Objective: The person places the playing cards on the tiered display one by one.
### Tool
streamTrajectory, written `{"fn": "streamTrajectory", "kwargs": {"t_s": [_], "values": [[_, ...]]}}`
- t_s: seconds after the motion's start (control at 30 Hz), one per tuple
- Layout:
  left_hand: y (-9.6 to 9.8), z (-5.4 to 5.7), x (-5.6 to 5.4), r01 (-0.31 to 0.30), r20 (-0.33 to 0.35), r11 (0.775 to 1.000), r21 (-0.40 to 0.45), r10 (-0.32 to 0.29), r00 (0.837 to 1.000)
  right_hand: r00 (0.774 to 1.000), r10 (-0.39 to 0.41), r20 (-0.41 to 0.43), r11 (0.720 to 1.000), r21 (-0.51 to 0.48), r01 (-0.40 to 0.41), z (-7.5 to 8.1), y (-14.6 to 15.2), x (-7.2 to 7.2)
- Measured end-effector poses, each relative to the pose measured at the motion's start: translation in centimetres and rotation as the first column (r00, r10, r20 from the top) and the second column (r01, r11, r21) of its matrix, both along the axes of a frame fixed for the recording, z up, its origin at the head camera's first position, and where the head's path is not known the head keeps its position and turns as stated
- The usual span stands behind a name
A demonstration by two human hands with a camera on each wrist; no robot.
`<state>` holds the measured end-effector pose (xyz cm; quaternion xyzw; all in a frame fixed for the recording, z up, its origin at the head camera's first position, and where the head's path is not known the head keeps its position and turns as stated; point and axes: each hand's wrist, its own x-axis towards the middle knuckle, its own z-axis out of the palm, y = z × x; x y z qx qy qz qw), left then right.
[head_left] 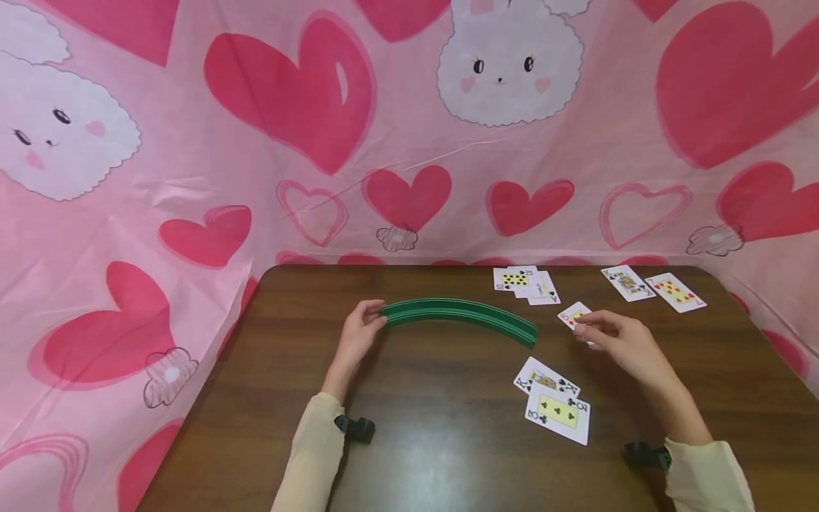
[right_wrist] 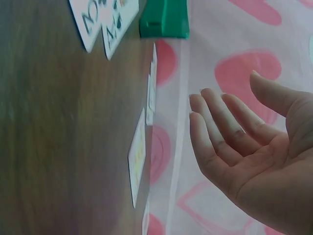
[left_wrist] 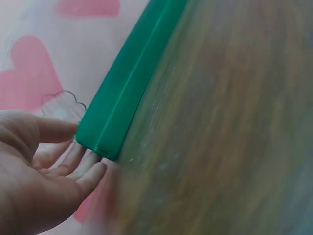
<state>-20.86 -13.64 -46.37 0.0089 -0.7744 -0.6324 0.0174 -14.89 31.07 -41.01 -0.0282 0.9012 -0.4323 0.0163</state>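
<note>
My left hand (head_left: 360,332) is at the left end of a long, curved green card holder (head_left: 448,308), thumb and fingers around that end. In the left wrist view the thumb meets one corner, and the other fingertips reach the end edge. My right hand (head_left: 621,345) hovers over a diamond playing card (head_left: 568,313) lying face up, and partly hides it in the head view. From the right wrist view, its fingers (right_wrist: 215,132) are loosely bent, with nothing between them. The card holder's right end points toward this card.
A king and a three of clubs (head_left: 559,414) overlap closer in. Several overlapping cards, a ten of spades (head_left: 515,280) among them, lie near the far edge. A face card (head_left: 628,284) and a seven of diamonds (head_left: 675,292) lie farther right. A heart-patterned cloth (head_left: 409,142) hangs behind the table.
</note>
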Motion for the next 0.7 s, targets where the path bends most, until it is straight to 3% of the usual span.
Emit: {"fn": "streamTrajectory", "kwargs": {"t_s": [0.1, 0.2, 0.4, 0.53, 0.7], "values": [[-0.4, -0.9, -0.2, -0.045, 0.038, 0.995, 0.088, 0.042, 0.998, 0.996, 0.077, 0.037, 0.997, -0.026, -0.076, -0.4, -0.8, -0.1], [-0.8, -1.7, -0.3, -0.069, 0.07, 0.988, 0.141, 0.059, 0.996, 0.983, 0.16, 0.089, 0.987, 0.009, -0.161, -0.9, -1.7, 0.0], [-1.2, -2.2, -0.4, -0.081, 0.07, 0.986, 0.144, 0.071, 0.995, 0.932, 0.311, 0.188, 0.942, 0.066, -0.328, -1.9, -3.1, 0.2], [-0.9, -2.1, -0.8, -0.075, 0.036, 0.987, 0.14, 0.071, 0.997, 0.931, 0.323, 0.17, 0.923, 0.159, -0.35, -2.1, -4.2, 0.3], [-0.5, -1.9, -1.1, -0.079, 0.03, 0.987, 0.14, 0.075, 0.997, 0.945, 0.239, 0.224, 0.917, 0.269, -0.296, -2.3, -5.6, 0.4]]}}
